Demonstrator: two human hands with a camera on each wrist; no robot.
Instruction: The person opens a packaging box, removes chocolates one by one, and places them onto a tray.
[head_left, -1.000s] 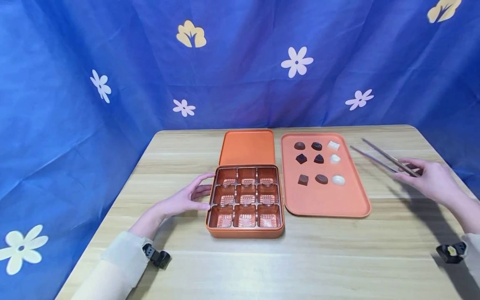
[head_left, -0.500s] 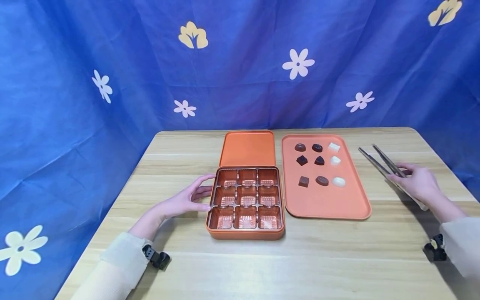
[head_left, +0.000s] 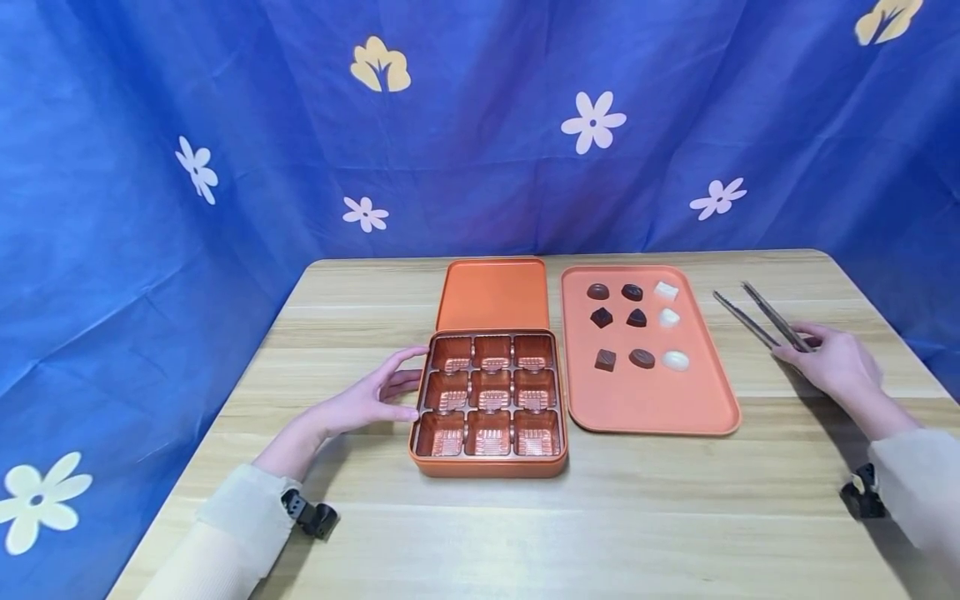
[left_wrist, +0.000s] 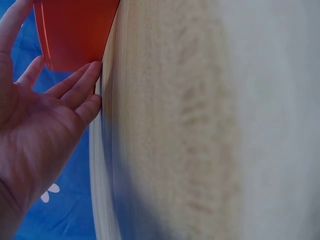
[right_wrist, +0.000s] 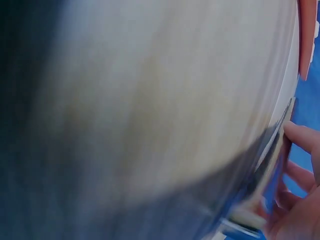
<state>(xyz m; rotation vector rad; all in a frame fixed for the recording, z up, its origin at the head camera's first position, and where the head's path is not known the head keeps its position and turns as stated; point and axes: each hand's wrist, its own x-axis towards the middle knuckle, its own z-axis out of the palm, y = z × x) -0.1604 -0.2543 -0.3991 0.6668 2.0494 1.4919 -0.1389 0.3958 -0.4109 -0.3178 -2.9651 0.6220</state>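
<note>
In the head view, my left hand (head_left: 367,402) rests against the left side of an orange box (head_left: 491,469), thumb near its front corner and index finger near its back one. Extended fingers meet the box wall (left_wrist: 80,35) in the left wrist view. Nine-section brown inserts (head_left: 491,390) fill the box, every compartment bare. My right hand (head_left: 834,364) grips metal tongs (head_left: 780,321), whose serrated arms stand apart and point toward the far left. Right of the box, a coral tray (head_left: 652,408) carries rows of dark, brown and white chocolates (head_left: 642,358).
An orange lid (head_left: 495,293) lies directly behind the box. Pale wood tabletop (head_left: 480,542) stretches in front of the box and tray. A blue curtain (head_left: 465,167) with flowers hangs behind the far table edge.
My right hand has shifted left and a little nearer the tray, its grip farther forward along the tongs. My left hand and the box have stayed in place.
</note>
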